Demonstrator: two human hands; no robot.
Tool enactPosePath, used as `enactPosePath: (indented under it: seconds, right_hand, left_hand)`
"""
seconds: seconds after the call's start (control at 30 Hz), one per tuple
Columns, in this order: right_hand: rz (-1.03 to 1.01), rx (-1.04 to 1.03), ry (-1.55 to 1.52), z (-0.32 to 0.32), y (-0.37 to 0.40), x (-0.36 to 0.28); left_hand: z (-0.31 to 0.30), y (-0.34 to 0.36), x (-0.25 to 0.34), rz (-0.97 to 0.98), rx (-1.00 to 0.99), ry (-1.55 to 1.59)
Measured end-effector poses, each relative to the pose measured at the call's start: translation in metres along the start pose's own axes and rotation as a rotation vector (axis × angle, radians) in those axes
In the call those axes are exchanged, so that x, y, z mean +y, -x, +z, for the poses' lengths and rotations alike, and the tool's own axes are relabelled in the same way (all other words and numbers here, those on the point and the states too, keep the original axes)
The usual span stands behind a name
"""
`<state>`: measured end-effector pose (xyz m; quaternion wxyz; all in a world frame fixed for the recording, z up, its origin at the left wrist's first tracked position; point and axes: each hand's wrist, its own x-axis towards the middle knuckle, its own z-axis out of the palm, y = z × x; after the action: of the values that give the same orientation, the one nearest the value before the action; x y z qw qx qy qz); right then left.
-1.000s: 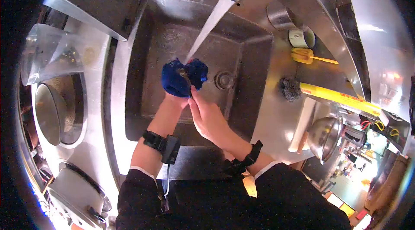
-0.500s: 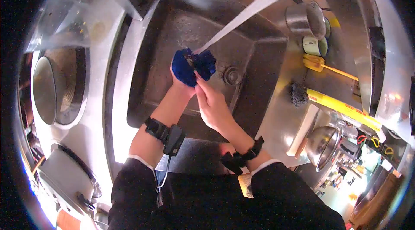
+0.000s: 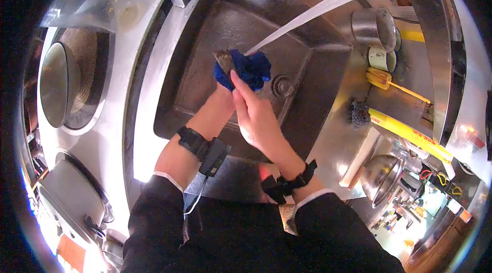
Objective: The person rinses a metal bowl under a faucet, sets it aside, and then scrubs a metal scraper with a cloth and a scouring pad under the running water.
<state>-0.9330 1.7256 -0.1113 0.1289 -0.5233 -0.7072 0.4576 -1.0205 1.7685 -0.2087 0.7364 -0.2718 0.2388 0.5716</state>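
Note:
A crumpled dark blue cloth (image 3: 252, 70) is held over the sink, at the end of the running water stream (image 3: 302, 16). My left hand (image 3: 223, 94) is under the cloth and closed around it, its fingers mostly hidden. From the right, my right hand (image 3: 256, 119) reaches onto the cloth with its fingers closed. Its fingertips are at the lower end of a flat grey-brown piece (image 3: 224, 61) that lies against the blue folds; I cannot tell what that piece is.
The metal sink (image 3: 177, 104) has a drain (image 3: 283, 86) right of the hands. Along the right ledge are a metal pot (image 3: 373, 28), a cup (image 3: 380, 59), a yellow brush (image 3: 379, 78), a dark scrubber (image 3: 360, 114) and a steel bowl (image 3: 380, 178). A round lidded pot (image 3: 54, 86) stands left.
The cloth and both hands appear slightly further right in the view, which has shifted too. The cloth has turned, and the grey-brown piece now shows more fully at its left side.

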Motion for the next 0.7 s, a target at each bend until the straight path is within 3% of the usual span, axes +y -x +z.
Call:
enactPosePath:
  seconds: [0.23,0.27,0.33,0.37,0.43,0.5,0.57,0.63,0.7]
  right_hand:
    - [-0.004,-0.039,0.173,-0.018,0.049,-0.012]
    - [-0.049,-0.008,0.183,-0.023,0.049,-0.016]
    - [-0.080,0.014,0.232,-0.034,0.038,-0.021]
    - [-0.105,0.029,0.286,-0.038,0.029,-0.022]
    - [-0.151,0.065,0.293,-0.027,-0.003,-0.014]
    - [-0.116,0.041,0.381,-0.009,-0.021,0.002]
    - [-0.094,0.022,0.381,-0.006,-0.009,0.007]
    - [0.040,-0.047,0.340,-0.012,0.016,0.010]
    - [0.059,-0.075,0.233,-0.021,0.039,0.021]
  left_hand:
    - [-0.019,-0.021,0.003,0.164,-0.293,-0.466]
    - [-0.015,-0.017,0.004,0.162,-0.294,-0.468]
    - [-0.012,-0.009,0.004,-0.067,-0.449,-0.087]
    - [-0.008,-0.005,0.001,-0.069,-0.442,-0.082]
    - [0.000,-0.001,-0.006,0.006,-0.084,-0.069]
    - [-0.001,-0.003,-0.002,-0.050,-0.133,-0.040]
    - [0.002,0.003,0.001,0.019,-0.017,-0.014]
    - [-0.004,0.006,0.009,-0.009,-0.059,-0.061]
    - [-0.002,0.001,0.012,0.110,-0.022,0.083]
